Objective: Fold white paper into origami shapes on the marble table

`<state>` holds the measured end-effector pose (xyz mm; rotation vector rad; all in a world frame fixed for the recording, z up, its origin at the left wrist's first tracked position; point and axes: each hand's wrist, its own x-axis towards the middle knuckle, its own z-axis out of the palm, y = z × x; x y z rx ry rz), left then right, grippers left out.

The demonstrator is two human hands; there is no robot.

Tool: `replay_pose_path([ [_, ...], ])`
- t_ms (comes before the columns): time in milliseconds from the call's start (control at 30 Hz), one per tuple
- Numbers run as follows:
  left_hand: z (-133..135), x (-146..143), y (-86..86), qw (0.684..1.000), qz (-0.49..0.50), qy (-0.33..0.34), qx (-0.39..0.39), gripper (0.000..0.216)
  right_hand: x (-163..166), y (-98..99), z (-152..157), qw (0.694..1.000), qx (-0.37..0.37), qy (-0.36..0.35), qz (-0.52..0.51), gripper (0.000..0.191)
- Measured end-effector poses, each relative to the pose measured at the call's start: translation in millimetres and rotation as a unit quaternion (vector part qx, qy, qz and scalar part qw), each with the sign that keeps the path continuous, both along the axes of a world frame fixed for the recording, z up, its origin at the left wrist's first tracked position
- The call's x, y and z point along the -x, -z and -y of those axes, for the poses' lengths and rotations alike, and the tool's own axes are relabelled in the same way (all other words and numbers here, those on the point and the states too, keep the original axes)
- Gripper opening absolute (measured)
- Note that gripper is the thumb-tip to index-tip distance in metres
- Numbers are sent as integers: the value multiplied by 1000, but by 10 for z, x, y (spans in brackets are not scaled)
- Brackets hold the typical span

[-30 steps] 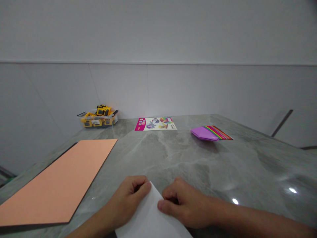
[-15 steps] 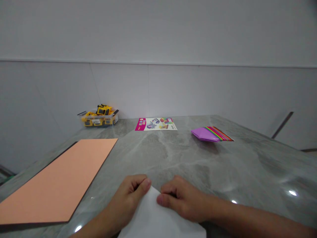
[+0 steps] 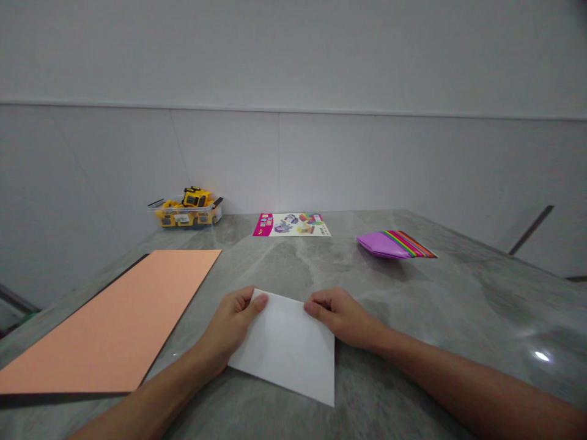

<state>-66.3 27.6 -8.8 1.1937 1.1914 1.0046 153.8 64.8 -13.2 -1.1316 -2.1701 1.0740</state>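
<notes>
A white sheet of paper lies flat on the grey marble table in front of me. My left hand pinches its far left corner, thumb on top and fingers curled. My right hand pinches the far right corner the same way. Both forearms reach in from the bottom of the view.
A large orange sheet on a black mat lies to the left. At the back stand a clear box with yellow toy vehicles, a printed colour leaflet and a stack of coloured paper topped with purple. A wall closes the far side.
Both hands have pushed the white sheet away from me along the table, and the hands have spread apart to its far corners. More of the sheet now shows.
</notes>
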Motion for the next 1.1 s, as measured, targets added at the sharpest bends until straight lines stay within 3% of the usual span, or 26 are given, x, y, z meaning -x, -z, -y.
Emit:
replay_pose_path([
  [100,1,-5,17,998,58,-20,21,34,-40,-18,-32,989,132,-32,-54,42],
  [200,-16,2,24,994,104,-11,44,35,-63,-54,-39,983,149,-52,-88,48],
  [267,-42,26,14,993,107,-13,40,36,-76,-78,-25,995,65,-21,-77,47],
  [333,-71,63,-11,995,82,-48,14,38,-100,-103,0,993,-73,78,-55,42],
  [400,-80,86,-37,992,30,-122,-30,40,-132,-131,36,954,-211,208,-51,34],
  [467,-40,56,-42,982,-12,-176,-69,46,-148,-158,96,899,-344,262,-65,25],
  [533,54,-45,-10,988,16,-134,-78,48,-116,-177,191,863,-460,196,-67,14],
  [633,218,-243,80,988,154,6,-31,44,13,-190,375,861,-506,4,-47,16],
  [700,277,-315,122,988,154,6,-22,36,94,-195,469,877,-467,-105,-50,32],
  [767,282,-310,123,991,129,7,-18,38,120,-203,494,898,-418,-121,-64,27],
  [833,264,-257,87,996,78,34,-13,43,83,-213,444,918,-390,-15,-76,21],
  [900,257,-204,35,996,8,85,-18,43,7,-220,348,928,-345,114,-80,30],
  [933,264,-187,8,993,-30,110,-28,40,-35,-222,298,944,-292,134,-81,36],
  [1000,292,-176,-41,984,-95,146,-46,33,-111,-224,221,990,-97,61,-80,37],
  [1033,311,-180,-62,979,-120,157,-51,31,-139,-227,200,997,15,-2,-82,36],
  [1100,349,-195,-99,970,-163,173,-55,31,-172,-236,194,971,189,-110,-95,35],
])
